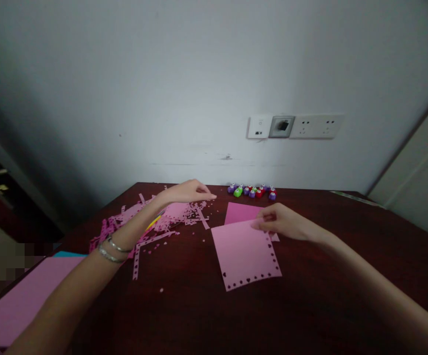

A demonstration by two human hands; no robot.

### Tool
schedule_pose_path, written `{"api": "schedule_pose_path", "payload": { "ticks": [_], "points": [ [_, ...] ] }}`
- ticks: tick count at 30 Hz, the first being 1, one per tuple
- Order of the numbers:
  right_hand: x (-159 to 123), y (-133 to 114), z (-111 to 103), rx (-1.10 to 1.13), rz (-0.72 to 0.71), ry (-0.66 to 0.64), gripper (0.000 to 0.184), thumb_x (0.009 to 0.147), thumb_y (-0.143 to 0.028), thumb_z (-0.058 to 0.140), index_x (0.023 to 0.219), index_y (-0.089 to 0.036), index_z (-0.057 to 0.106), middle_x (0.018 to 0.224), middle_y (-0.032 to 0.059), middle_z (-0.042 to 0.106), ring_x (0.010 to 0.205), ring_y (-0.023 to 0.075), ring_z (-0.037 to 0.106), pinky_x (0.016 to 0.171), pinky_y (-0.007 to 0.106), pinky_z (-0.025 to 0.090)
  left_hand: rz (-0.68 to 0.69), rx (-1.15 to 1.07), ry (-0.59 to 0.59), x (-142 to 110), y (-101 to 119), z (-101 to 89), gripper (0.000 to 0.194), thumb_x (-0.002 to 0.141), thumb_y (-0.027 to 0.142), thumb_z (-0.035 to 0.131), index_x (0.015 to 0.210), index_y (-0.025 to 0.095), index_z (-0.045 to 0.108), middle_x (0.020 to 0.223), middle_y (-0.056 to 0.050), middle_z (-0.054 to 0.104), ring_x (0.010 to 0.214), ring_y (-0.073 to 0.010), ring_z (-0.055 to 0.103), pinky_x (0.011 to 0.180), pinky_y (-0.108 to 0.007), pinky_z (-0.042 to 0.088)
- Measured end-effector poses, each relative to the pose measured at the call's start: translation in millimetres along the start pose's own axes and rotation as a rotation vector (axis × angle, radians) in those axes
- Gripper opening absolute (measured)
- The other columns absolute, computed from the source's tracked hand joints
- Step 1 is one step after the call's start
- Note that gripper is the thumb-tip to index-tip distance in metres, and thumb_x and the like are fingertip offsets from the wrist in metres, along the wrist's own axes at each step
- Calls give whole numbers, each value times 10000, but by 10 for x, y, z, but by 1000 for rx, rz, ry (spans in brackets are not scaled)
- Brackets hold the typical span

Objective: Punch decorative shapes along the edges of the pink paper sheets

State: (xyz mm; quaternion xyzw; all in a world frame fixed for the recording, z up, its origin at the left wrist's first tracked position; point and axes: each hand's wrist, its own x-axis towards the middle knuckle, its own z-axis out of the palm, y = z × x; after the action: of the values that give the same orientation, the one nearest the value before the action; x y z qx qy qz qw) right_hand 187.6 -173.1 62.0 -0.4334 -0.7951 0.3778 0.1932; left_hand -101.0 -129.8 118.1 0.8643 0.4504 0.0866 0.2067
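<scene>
A light pink paper square [244,256] with small heart holes punched along two edges lies on the dark wooden table [310,296]. My right hand [283,222] pinches its far edge, fingers closed on the paper. A darker pink sheet [240,213] lies under and behind it. My left hand [189,191] hovers above a heap of pink paper strips and scraps [150,227], fingers stretched forward and holding nothing. Bracelets circle my left wrist.
A row of small coloured craft punches [252,191] stands at the table's far edge by the wall. A stack of pink sheets [25,301] over a blue one lies at the near left. Wall sockets [295,126] sit above the table.
</scene>
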Motion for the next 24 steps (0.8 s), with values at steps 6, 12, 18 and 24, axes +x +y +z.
{"api": "schedule_pose_path", "payload": {
  "ticks": [6,12,18,24],
  "points": [
    [361,-353,-41,125,-170,121,265,756,-391,583,749,-139,663,639,17,600,565,98,497,529,242,397,193,-175,-48,130,552,164,302,699,443,578,738,148,627,611,13,528,535,-81,401,506,-232,277],
    [579,-301,-113,236,-165,117,246,754,-374,603,785,-140,676,677,20,621,618,104,526,597,267,444,188,-203,28,237,340,174,307,721,362,557,527,164,426,511,59,288,473,-63,235,454,-244,173],
    [748,-284,-91,220,-202,125,243,791,-356,563,709,-137,630,633,1,575,584,92,485,555,242,385,193,-280,-77,377,154,133,331,700,381,594,521,165,418,503,60,309,471,-60,242,451,-249,159],
    [816,-250,-40,141,-254,130,284,847,-357,476,691,-146,585,624,-3,519,589,98,442,537,236,343,198,-315,2,498,108,236,338,723,383,591,519,153,449,495,61,293,467,-58,241,446,-247,163]
  ]
}}
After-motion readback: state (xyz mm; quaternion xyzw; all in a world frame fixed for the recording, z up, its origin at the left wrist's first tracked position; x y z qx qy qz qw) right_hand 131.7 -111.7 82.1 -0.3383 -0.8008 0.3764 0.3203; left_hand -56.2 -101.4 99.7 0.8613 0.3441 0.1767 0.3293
